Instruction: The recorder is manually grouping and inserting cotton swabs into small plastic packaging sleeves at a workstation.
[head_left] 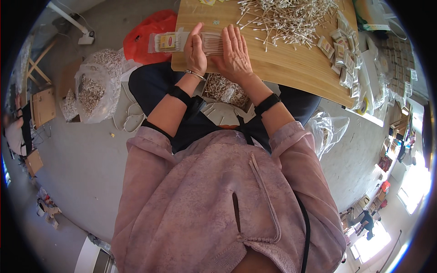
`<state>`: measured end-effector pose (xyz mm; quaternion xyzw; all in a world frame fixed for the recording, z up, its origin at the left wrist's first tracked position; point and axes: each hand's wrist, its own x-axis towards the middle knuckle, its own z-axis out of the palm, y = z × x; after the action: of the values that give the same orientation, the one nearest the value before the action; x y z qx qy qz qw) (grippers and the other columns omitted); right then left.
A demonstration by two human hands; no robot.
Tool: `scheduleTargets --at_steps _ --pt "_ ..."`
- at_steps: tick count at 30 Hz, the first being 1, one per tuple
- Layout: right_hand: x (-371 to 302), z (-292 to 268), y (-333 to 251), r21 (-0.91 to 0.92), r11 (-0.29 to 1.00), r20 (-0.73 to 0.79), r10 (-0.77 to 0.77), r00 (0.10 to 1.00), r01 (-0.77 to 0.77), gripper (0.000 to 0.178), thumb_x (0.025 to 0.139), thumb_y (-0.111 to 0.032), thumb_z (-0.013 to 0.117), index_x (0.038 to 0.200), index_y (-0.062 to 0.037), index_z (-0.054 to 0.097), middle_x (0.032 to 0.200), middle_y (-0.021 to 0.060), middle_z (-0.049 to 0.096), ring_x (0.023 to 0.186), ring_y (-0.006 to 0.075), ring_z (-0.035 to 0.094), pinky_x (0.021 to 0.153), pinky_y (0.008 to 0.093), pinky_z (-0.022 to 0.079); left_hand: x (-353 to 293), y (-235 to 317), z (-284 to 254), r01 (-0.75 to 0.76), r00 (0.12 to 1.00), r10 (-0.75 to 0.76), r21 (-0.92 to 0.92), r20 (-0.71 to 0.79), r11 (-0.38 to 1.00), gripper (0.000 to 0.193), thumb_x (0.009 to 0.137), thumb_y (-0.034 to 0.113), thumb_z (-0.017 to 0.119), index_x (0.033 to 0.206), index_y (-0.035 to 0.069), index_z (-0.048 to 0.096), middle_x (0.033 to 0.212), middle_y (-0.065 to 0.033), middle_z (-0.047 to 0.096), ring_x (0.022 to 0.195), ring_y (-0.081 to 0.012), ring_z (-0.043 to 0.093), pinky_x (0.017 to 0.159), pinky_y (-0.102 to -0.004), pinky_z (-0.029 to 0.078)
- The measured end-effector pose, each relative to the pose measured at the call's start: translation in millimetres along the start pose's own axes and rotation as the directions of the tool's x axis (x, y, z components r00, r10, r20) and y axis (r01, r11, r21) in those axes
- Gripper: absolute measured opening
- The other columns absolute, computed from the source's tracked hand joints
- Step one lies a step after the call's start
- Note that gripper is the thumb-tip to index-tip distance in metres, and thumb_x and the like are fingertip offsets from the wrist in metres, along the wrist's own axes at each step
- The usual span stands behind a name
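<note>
Between my palms, near the front edge of the wooden table, lies a small row of cotton swabs (212, 42). My left hand (195, 52) stands on its side at the row's left, fingers stretched out. Flat and with straight fingers, my right hand (234, 52) rests on the row's right part and hides it. Just left of my left hand, a clear packet (168, 42) of swabs with a yellow label reaches past the table's left edge. A large loose heap of cotton swabs (291, 18) spreads beyond my right hand.
Filled swab packets (343, 52) pile up at the right of the table (291, 68). A box of swabs (223, 88) sits below its front edge, by my lap. Left are a red plastic bag (150, 38) and a clear sack of swabs (98, 86). Other people are in the background.
</note>
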<state>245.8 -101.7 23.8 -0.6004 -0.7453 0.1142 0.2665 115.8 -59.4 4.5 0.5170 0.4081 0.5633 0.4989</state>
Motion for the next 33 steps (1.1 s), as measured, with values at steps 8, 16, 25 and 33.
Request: scheduleTargets --at_steps 8,16,25,33 --pt "3.8 12.3 1.4 -0.108 0.993 0.065 0.046 0.997 -0.039 0.078 0.087 -0.037 0.057 0.143 0.0008 0.020 0.150 0.0191 0.021 0.141 0.0328 0.016 0.115 0.0446 0.014 4.2 2.7 1.7 -0.019 0.999 0.021 -0.040 0.047 0.999 0.057 0.101 0.039 0.030 0.132 -0.007 0.043 0.136 -0.0179 0.046 0.129 -0.0251 0.040 0.109 -0.0337 0.028" --pt "9.3 21.6 -1.0 0.215 0.971 -0.104 0.132 0.986 -0.107 0.060 0.090 -0.017 0.051 0.140 0.0032 0.025 0.147 0.0230 0.026 0.138 0.0389 0.019 0.113 0.0460 0.018 9.1 5.7 -2.8 -0.052 0.996 0.046 0.073 0.082 0.996 0.058 0.100 0.044 0.031 0.131 -0.003 0.045 0.133 -0.0147 0.049 0.125 -0.0217 0.043 0.105 -0.0308 0.030" --pt "23.8 28.5 -18.6 0.555 0.823 -0.269 0.320 0.909 -0.125 0.041 0.094 -0.007 0.041 0.133 0.0043 0.037 0.139 0.0284 0.037 0.135 0.0401 0.028 0.109 0.0414 0.027 7.7 0.7 -2.3 -0.043 0.994 0.035 0.080 0.100 0.996 0.057 0.100 0.044 0.034 0.130 -0.002 0.048 0.130 -0.0144 0.051 0.122 -0.0217 0.045 0.103 -0.0298 0.032" --pt "21.3 19.3 0.5 0.660 0.741 -0.241 0.364 0.900 -0.123 0.037 0.090 -0.003 0.044 0.127 0.0008 0.043 0.133 0.0264 0.045 0.131 0.0415 0.034 0.107 0.0446 0.031 9.3 -10.1 -4.4 -0.014 1.000 0.016 -0.091 0.015 0.996 0.056 0.100 0.043 0.034 0.129 -0.003 0.048 0.129 -0.0143 0.052 0.121 -0.0220 0.046 0.103 -0.0306 0.033"
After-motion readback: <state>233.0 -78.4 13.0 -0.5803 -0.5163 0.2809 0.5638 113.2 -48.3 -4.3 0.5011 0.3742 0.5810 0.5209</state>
